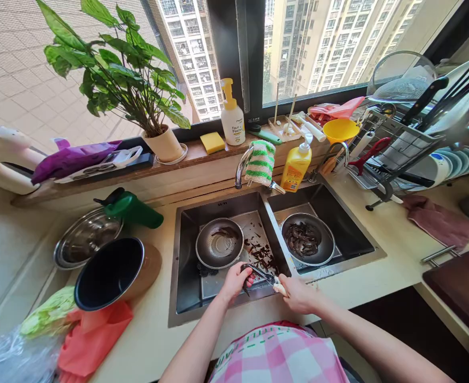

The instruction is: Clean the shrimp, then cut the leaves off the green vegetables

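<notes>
Over the front edge of the left sink basin, my left hand (236, 281) pinches a dark, glossy shrimp (254, 269). My right hand (300, 293) is closed around a pale-handled tool that looks like scissors (279, 287), its tip meeting the shrimp. Beyond my left hand, a round metal bowl (220, 260) holds a little water and a dark piece. Dark scraps (263, 254) lie scattered on the basin floor beside it. In the right basin, another bowl (330, 247) contains a heap of dark shrimp (303, 239).
A faucet (240, 173) draped with a striped cloth (260, 162) rises behind the basins, beside a yellow soap bottle (297, 166). Left on the counter stand a deep pot (148, 266), a green bottle (140, 209) and red gloves (94, 338). A dish rack (397, 143) is at right.
</notes>
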A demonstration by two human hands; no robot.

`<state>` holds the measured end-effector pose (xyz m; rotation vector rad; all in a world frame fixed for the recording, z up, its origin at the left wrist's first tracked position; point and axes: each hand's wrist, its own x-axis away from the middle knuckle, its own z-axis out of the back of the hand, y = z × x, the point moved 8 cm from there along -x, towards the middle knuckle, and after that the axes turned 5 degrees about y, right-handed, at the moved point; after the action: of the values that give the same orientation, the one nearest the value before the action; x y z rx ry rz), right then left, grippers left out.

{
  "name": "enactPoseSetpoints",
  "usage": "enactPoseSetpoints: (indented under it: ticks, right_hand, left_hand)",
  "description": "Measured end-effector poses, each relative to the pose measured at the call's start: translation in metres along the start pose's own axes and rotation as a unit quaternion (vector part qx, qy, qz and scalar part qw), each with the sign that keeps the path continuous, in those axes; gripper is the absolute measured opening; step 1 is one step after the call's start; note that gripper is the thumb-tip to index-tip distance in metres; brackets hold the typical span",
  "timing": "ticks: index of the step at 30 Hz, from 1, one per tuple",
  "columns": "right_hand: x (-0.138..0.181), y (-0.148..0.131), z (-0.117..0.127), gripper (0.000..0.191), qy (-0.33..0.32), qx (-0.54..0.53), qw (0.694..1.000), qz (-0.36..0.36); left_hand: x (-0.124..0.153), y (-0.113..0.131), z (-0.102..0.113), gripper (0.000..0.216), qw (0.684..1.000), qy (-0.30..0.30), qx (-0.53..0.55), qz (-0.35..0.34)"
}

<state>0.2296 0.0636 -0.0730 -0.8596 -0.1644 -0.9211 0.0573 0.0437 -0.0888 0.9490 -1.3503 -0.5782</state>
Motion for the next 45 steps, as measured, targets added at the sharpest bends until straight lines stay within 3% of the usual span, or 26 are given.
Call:
enactPoseSetpoints:
  ticks: [10, 15, 19, 24, 31, 34, 36, 40, 45]
  right_hand:
    - [-0.002, 0.012, -0.009, 0.006, 0.039, -0.001, 0.998, -0.044]
    - [0.015, 0.033, 0.002, 0.017, 0.109, 0.03, 0.992, -0.064]
    - [0.036, 0.047, 0.013, 0.021, 0.194, 0.123, 0.972, -0.048]
    - [0.047, 0.055, 0.016, 0.049, 0.259, 0.178, 0.949, -0.036]
    - [0.046, 0.062, 0.014, 0.072, 0.254, 0.16, 0.953, -0.046]
    - [0.041, 0.05, 0.023, 0.074, 0.244, 0.151, 0.956, -0.067]
    - [0.031, 0.031, 0.032, 0.066, 0.245, 0.136, 0.959, -0.052]
    - [-0.002, -0.022, 0.043, 0.04, 0.242, 0.097, 0.962, 0.077]
    - [-0.035, -0.065, 0.036, 0.033, 0.2, 0.051, 0.96, 0.191]
  left_hand:
    - [-0.01, -0.008, 0.0, 0.029, 0.998, -0.009, -0.062, -0.017]
    - [-0.011, 0.004, 0.021, 0.022, 0.988, 0.043, -0.12, -0.092]
    - [-0.01, 0.008, 0.032, 0.022, 0.979, 0.056, -0.154, -0.122]
    - [-0.007, 0.011, 0.035, 0.023, 0.968, 0.069, -0.191, -0.148]
    - [0.002, 0.025, 0.032, 0.022, 0.955, 0.07, -0.23, -0.176]
    - [0.006, 0.032, 0.031, 0.022, 0.948, 0.066, -0.251, -0.185]
    - [0.009, 0.036, 0.028, 0.022, 0.942, 0.061, -0.269, -0.193]
    - [0.012, 0.039, 0.019, 0.022, 0.931, 0.039, -0.295, -0.209]
    - [0.015, 0.04, 0.008, 0.022, 0.924, 0.015, -0.31, -0.224]
